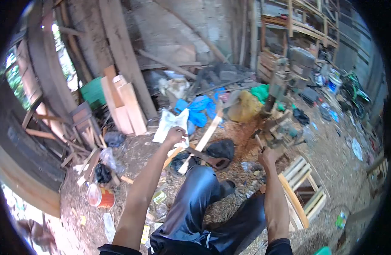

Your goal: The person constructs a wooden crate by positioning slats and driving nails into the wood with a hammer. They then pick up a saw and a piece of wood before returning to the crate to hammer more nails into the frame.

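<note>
My left hand is out in front of my left knee, fingers curled, overlapping a crumpled white sack. What it holds, if anything, I cannot tell. Just beyond my knee lies a handsaw with a brown handle, close to a pale wooden strip and a dark bundle. On the other side, my right hand is closed around a thin wooden stick that points up and away. It is beside a worn metal machine or vise.
A slatted wooden frame stands right of my knee. Cut boards lean on the left wall, with an orange-red bucket nearer. Blue plastic and a yellowish sack lie ahead. Shavings and litter cover the ground.
</note>
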Available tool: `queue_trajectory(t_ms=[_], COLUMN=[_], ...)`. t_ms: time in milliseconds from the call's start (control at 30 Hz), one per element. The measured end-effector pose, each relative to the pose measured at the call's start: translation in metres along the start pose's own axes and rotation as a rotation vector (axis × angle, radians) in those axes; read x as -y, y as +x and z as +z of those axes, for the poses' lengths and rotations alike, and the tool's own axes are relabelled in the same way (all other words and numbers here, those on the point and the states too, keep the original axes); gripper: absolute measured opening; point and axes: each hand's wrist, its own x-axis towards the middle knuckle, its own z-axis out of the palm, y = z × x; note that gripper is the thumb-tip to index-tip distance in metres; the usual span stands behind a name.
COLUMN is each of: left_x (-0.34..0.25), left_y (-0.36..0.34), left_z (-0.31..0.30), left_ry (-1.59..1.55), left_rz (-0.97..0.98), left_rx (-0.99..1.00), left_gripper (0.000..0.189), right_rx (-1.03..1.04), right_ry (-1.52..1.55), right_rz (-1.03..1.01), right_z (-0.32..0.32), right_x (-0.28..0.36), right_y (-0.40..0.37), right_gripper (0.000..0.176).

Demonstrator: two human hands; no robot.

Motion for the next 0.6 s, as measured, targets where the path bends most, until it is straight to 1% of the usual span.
queue_trajectory(t_ms=[33, 67, 133, 167, 233, 267, 333, 367, 433, 467, 500, 533, 600], left_x=[0.011, 0.023, 0.047, 0.056, 0.074, 0.088, 0.120, 0.138, 0.186, 0.208, 0.220, 0.228, 0.249], left_y=[0.000, -0.001, -0.003, -0.007, -0.019, -0.019, -0.015, -0.016, -0.001, 0.012, 0.019, 0.029, 0.044], left_z=[-0.008, -0.017, -0.030, -0.038, -0.053, -0.060, -0.075, -0.075, -0.081, -0.080, -0.073, -0.066, -0.052], left_ry=[0.023, 0.083, 0.125, 0.183, 0.281, 0.380, 0.587, 0.488, 0.473, 0.471, 0.417, 0.396, 0.355], left_rz=[-0.002, 0.028, 0.106, 0.106, 0.103, 0.152, 0.253, 0.094, 0.026, 0.003, -0.111, -0.084, -0.053], left_rx=[0.005, 0.016, 0.018, 0.023, 0.026, 0.032, 0.056, 0.021, 0.105, 0.157, 0.156, 0.180, 0.208], left_gripper=[0.018, 0.018, 0.018, 0.019, 0.021, 0.020, 0.019, 0.017, 0.020, 0.021, 0.020, 0.020, 0.020], right_rx=[0.027, 0.079, 0.156, 0.292, 0.447, 0.522, 0.532, 0.532, 0.545, 0.577, 0.608, 0.640, 0.676], right_ry=[-0.020, -0.029, -0.043, 0.060, 0.049, 0.043, 0.031, 0.022, -0.039, -0.058, -0.076, -0.094, -0.145], right_rz=[0.011, -0.043, -0.128, -0.092, -0.071, -0.071, -0.147, -0.180, -0.239, -0.226, -0.214, -0.206, -0.296], right_z=[0.012, 0.024, 0.021, 0.015, 0.038, 0.052, 0.079, 0.091, 0.117, 0.136, 0.160, 0.186, 0.259], right_x=[0.011, 0.018, 0.052, 0.074, 0.095, 0.107, 0.129, 0.139, 0.150, 0.153, 0.154, 0.152, 0.140], right_y=[-0.001, -0.003, -0.002, -0.008, -0.009, -0.009, -0.013, -0.016, -0.020, -0.019, -0.017, -0.013, -0.005], right_gripper=[0.031, 0.033, 0.036, 0.041, 0.041, 0.041, 0.036, 0.035, 0.034, 0.035, 0.036, 0.037, 0.039])
